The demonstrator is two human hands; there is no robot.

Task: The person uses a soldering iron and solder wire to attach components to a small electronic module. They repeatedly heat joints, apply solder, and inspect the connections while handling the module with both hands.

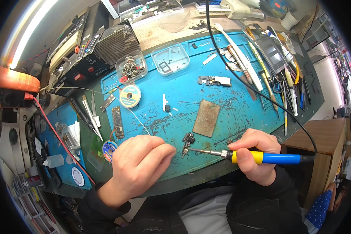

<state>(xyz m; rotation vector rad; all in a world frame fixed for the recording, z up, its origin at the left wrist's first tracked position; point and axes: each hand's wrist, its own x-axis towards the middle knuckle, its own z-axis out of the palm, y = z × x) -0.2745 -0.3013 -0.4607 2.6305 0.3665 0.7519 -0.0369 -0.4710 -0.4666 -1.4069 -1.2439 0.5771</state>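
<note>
My right hand (259, 154) grips a soldering iron (279, 158) with a yellow and blue handle. Its metal tip points left and meets a small dark circuit-board part (187, 144) on the blue mat (160, 121). To the left of that part, my left hand (140, 163) is closed, with its fingertips hidden from view. A thin solder wire (138, 120) runs from a spool (130, 96) down into this hand. Just beyond the iron's tip lies a worn, brownish metal plate (206, 118).
Clear plastic boxes (171, 58) stand toward the back, one filled with small metal parts (132, 69). A phone board (117, 122) lies at left, near a blue-labelled spool (110, 149). Tools crowd the right, including a syringe (290, 89). The iron's black cable (257, 87) arches overhead.
</note>
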